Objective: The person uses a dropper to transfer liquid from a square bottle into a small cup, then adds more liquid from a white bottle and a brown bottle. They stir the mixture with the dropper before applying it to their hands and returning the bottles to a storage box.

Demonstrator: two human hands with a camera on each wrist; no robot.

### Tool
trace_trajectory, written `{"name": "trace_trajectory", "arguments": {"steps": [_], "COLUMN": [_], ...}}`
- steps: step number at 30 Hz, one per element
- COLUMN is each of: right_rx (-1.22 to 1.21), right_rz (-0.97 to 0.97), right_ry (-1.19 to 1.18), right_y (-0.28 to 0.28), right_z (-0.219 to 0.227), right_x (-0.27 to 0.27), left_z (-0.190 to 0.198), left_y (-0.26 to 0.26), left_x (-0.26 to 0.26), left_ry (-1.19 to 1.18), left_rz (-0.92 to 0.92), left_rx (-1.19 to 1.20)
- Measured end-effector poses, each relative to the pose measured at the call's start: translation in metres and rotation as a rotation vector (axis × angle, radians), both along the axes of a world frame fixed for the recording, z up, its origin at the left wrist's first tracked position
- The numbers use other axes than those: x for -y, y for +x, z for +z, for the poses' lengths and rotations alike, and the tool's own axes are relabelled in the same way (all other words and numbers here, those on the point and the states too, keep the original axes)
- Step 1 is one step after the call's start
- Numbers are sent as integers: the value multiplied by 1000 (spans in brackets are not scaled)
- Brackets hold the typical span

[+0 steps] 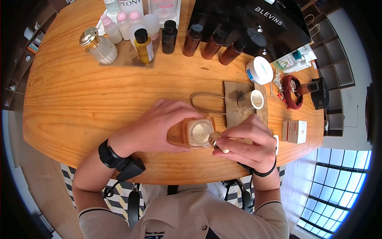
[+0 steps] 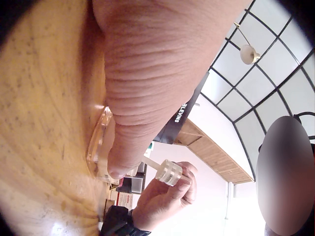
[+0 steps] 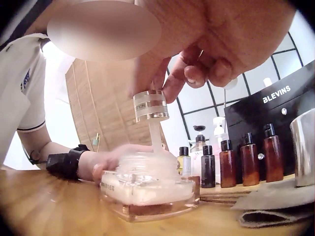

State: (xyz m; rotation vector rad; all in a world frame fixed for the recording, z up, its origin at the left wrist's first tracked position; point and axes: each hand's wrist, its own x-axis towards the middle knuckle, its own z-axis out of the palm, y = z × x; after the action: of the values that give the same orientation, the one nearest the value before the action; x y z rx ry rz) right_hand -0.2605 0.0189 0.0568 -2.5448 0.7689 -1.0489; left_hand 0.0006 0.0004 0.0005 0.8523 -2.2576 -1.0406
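Observation:
A square glass jar (image 1: pixel 197 133) with an amber base stands on the wooden table (image 1: pixel 79 103) near its front edge. My left hand (image 1: pixel 171 124) wraps around the jar's left side and steadies it. My right hand (image 1: pixel 223 140) pinches a small silver ringed cap (image 1: pixel 217 139) just right of the jar's open mouth. In the right wrist view the cap (image 3: pixel 150 105) has a translucent stick hanging from it, whose tip reaches down into the mouth of the jar (image 3: pixel 150 191). In the left wrist view the same cap (image 2: pixel 170 172) shows beyond my left palm (image 2: pixel 157 73).
Along the back stand three amber bottles (image 1: pixel 211 44), a black bottle (image 1: pixel 169 36), a yellow bottle (image 1: pixel 144 46) and a round glass flask (image 1: pixel 101 47). A black BLEVINS box (image 1: pixel 254 20), white tub (image 1: pixel 259 70), cup (image 1: pixel 255 99), brown paper bag (image 1: pixel 235 105) and small carton (image 1: pixel 295 131) lie right.

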Motion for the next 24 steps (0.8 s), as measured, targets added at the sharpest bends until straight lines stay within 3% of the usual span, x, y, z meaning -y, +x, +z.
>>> {"name": "trace_trajectory", "arguments": {"steps": [9, 24], "right_rx": [33, 78], "right_rz": [112, 68], "right_ry": [29, 22], "right_y": [7, 4], "right_z": [-6, -5], "right_x": [0, 1], "left_z": [1, 2], "left_y": [0, 0], "left_x": [0, 0], "left_ry": [7, 26], "left_rz": [-4, -1], "left_rx": [11, 33]}}
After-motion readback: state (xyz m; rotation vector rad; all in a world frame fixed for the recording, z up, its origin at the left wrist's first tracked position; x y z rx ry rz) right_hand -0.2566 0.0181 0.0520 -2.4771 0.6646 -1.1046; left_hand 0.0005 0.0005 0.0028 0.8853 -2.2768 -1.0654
